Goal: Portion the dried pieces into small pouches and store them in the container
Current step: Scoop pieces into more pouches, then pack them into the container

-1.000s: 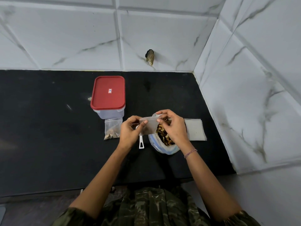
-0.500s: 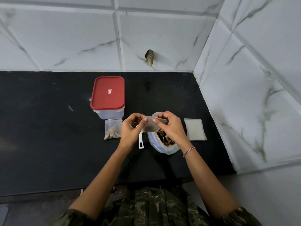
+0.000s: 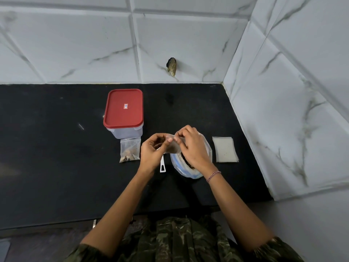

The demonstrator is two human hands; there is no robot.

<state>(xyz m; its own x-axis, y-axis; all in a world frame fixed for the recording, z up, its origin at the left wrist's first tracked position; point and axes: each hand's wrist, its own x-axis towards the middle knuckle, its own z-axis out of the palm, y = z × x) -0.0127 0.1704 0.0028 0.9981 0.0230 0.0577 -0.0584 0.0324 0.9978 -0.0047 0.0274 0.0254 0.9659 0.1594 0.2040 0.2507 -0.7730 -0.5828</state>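
While fingers of left hand (image 3: 153,154) and right hand (image 3: 192,148) pinch the small pouch (image 3: 172,146) above the open bag (image 3: 188,172), toward the tabletop's (image 3: 56,157) right edge, likely risk: half-pressed seal, pieces spill; container (image 3: 123,110) lidded behind

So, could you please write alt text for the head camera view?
The left hand and right hand pinch a small clear pouch above an open bag of dried pieces on a black counter. A red-lidded container, a filled pouch and a stack of empty pouches sit nearby.
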